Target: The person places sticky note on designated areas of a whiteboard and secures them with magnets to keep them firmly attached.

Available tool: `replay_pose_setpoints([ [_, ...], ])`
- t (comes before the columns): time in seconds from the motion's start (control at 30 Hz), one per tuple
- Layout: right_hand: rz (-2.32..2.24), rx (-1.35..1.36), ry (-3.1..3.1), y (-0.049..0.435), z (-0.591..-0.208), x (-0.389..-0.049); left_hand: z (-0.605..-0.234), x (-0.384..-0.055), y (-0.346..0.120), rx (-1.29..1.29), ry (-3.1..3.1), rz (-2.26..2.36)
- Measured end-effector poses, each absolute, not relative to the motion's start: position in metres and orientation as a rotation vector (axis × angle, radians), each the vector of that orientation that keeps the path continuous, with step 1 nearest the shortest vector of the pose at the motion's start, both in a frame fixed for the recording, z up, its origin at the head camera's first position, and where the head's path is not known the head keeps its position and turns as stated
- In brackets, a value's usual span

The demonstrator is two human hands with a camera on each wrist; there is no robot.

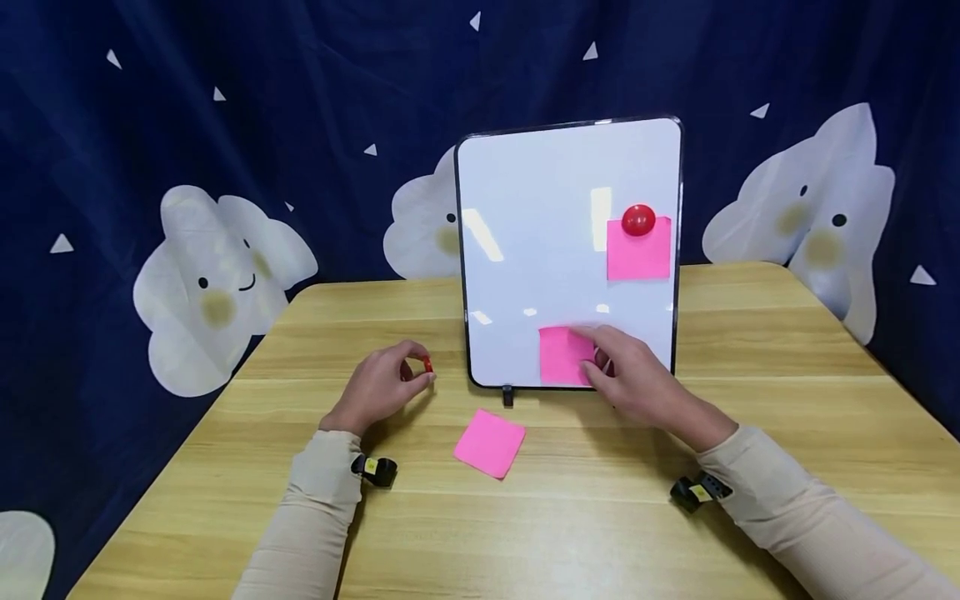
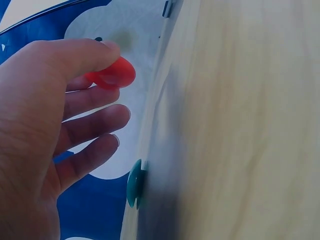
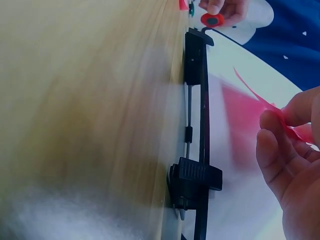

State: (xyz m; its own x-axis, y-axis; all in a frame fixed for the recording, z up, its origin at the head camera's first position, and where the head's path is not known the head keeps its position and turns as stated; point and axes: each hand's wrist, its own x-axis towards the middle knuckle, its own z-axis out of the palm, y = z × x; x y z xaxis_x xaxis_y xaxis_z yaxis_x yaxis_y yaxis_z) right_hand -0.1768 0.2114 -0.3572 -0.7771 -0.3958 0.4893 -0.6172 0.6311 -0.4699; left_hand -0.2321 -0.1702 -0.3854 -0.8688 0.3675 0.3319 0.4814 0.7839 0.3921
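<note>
My left hand (image 1: 378, 383) pinches a round red magnet (image 2: 118, 75) between thumb and forefinger, just above the table and left of the whiteboard (image 1: 525, 233). Its other fingers are loosely bent. With thumb and fingers, my right hand (image 1: 633, 375) grips the right side of a pink sticky note (image 1: 561, 356) in front of the board's lower part. In the right wrist view this note is seen edge-on, slightly curved, with a pinkish reflection on the board behind it. Another pink sticky note (image 1: 639, 257) hangs at the board's right side under a domed red magnet (image 1: 638, 220).
A third pink sticky note (image 1: 490, 444) lies on the wooden table (image 1: 570, 533) in front of the board. Beside the left hand stands a green magnet (image 2: 134, 183) on the tabletop. The board rests on black feet (image 3: 192, 180). A dark blue curtain (image 1: 337, 75) with clouds hangs behind.
</note>
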Motion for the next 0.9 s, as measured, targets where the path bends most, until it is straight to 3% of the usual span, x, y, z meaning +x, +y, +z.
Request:
replay_pose_setpoints([
  [0.9,0.870,0.653,-2.437,0.214,-0.342,-0.186,-0.388,-0.231,-0.171,-0.644,-2.661,-0.753],
])
